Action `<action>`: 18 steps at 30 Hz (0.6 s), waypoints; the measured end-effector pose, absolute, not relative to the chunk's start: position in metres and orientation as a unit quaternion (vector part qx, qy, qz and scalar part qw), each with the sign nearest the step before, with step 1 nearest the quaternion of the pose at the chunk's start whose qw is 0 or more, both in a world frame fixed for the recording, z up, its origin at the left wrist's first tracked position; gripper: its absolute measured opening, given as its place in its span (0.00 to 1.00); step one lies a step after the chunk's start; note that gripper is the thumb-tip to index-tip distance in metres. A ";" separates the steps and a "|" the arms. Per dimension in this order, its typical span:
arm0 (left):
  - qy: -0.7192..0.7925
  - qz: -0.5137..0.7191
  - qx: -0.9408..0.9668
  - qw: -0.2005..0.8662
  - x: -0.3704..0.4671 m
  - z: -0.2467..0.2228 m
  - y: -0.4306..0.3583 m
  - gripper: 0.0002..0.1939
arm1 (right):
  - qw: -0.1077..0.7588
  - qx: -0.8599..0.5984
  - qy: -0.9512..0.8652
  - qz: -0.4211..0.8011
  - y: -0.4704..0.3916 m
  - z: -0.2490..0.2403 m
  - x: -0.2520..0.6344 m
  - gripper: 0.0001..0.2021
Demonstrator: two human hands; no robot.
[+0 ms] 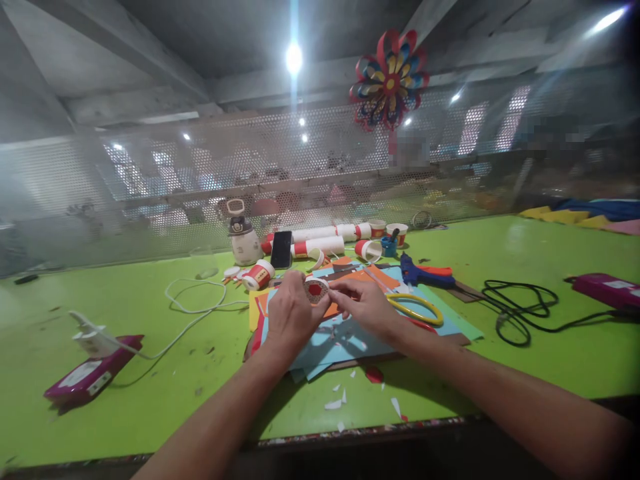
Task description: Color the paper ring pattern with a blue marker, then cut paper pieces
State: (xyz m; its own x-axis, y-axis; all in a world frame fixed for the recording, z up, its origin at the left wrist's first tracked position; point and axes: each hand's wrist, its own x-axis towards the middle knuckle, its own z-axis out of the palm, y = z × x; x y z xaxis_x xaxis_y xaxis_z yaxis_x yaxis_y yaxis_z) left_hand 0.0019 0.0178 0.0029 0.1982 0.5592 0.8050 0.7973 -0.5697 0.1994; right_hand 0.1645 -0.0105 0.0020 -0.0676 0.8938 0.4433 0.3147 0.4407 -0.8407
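My left hand (293,310) is closed around a small round piece with a pale rim and a red centre (316,291), possibly a paper cup seen from its end. At the right edge of this piece, the thumb and forefinger of my right hand (365,305) pinch together. Both hands are above a pile of coloured paper (325,350), mostly light blue with orange sheets. A yellow ring (417,310) lies beside my right wrist. Just behind my left hand a red and white paper cup (259,275) rests on its side.
A blue glue gun (425,272) and its black cable (520,313) lie to the right. Stacked cup tubes (320,247), a phone (281,250) and a white bottle (245,243) stand behind. Purple power strips (93,380) flank the green table (210,400). Paper scraps (333,404) lie in front.
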 end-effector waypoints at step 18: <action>-0.412 -0.487 -0.763 0.101 0.002 0.003 0.018 0.20 | 0.541 -0.437 -0.679 0.237 -0.018 0.006 0.162 0.15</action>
